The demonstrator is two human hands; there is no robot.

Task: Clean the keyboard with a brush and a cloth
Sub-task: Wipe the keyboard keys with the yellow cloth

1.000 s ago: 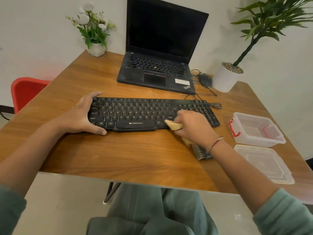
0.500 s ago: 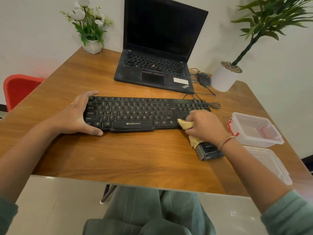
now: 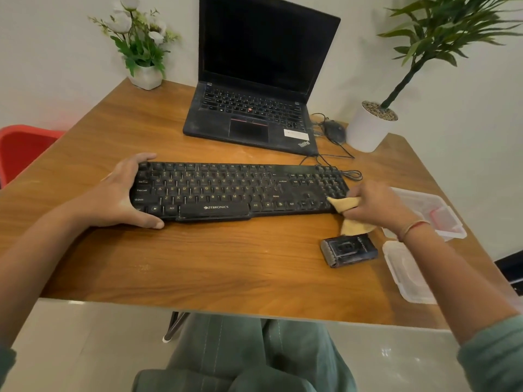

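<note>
While the left hand [image 3: 113,196] clasps the left end of the black Zebronics keyboard [image 3: 240,190], fingers hooked over its far edge and thumb curled against its near edge, the right hand [image 3: 376,205] holds a bunched yellow cloth [image 3: 343,205] in curled fingers. The cloth's pointed tip rests on the keyboard's near right corner, by the number pad, and its loose end hangs down below the hand towards the table.

The keyboard lies flat across the middle of the wooden table [image 3: 198,264], its long side facing the person. A black brush [image 3: 349,250] lies on the table just in front of the keyboard's right end, bristles pointing left; the cloth's hanging end reaches its far edge.

Behind the keyboard stands an open ThinkPad laptop [image 3: 254,80] with a dark screen, and a black mouse [image 3: 335,131] sits just right of it among loose cables. A white pot of flowers [image 3: 145,76] stands at the far left corner, a potted plant [image 3: 368,131] at the far right. A clear plastic container [image 3: 441,210] with red clasps sits right of the keyboard, partly behind the right wrist, its lid [image 3: 407,273] flat nearby. A red chair [image 3: 22,148] shows at the left.
</note>
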